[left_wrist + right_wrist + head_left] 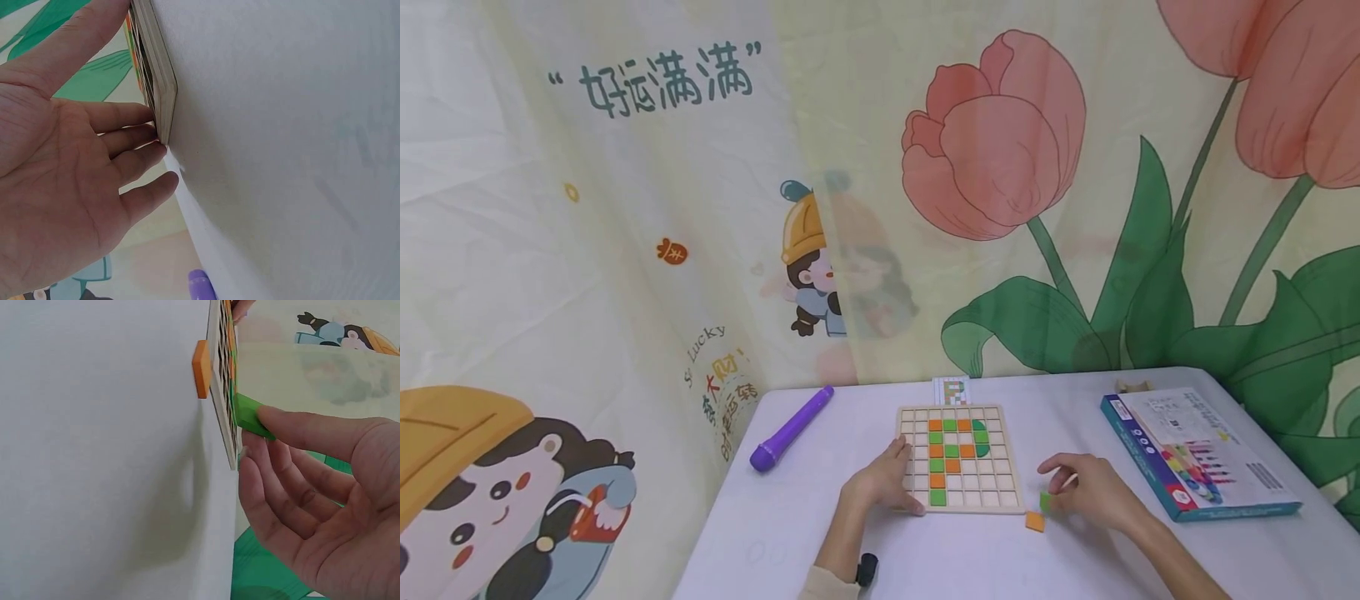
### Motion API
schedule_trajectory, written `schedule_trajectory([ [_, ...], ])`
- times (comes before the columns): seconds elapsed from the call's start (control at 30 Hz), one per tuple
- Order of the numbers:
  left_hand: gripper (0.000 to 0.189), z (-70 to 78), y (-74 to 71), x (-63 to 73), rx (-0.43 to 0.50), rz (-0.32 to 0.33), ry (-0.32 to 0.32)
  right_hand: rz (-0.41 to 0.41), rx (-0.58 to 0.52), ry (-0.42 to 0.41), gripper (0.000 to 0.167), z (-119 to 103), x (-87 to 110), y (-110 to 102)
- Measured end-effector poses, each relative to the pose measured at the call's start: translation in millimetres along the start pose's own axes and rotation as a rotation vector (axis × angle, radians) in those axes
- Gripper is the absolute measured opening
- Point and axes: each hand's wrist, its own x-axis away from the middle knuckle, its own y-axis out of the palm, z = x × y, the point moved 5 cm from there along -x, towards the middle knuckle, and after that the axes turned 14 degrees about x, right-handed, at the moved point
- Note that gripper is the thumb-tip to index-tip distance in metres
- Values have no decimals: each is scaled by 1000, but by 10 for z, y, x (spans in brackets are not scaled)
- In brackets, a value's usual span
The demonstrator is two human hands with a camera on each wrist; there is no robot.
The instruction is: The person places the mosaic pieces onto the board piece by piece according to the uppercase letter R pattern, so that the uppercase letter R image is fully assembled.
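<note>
A wooden grid board lies on the table, its orange and green pieces forming a letter P. Along its left side, my left hand rests with fingers fairly straight at the left edge and the thumb by the near corner. In the left wrist view, fingertips touch the board's rim. Right of the board, my right hand pinches a green square tile between thumb and fingers. Beside it, near the board's near right corner, an orange tile lies on the tablecloth.
A small pattern card lies behind the board. At the left of the table is a purple microphone-shaped object. A flat printed box lies at the right, with a small tan object behind it. A printed curtain hangs behind.
</note>
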Motion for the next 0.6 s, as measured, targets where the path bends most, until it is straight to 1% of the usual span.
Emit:
schedule_trajectory([
  [0.13,114,-2,-7,-1,7,-1,-4,50,-41,-41,37,-64,-88,-46],
  [0.27,114,0,-15,5,9,0,1,93,-90,-85,34,-159,-175,-15],
  [0.43,113,-19,-3,19,-9,-4,-7,96,-153,-128,29,-300,-247,97],
  [0.6,114,6,-3,-1,3,-4,2,104,-144,-156,27,-434,-297,143],
])
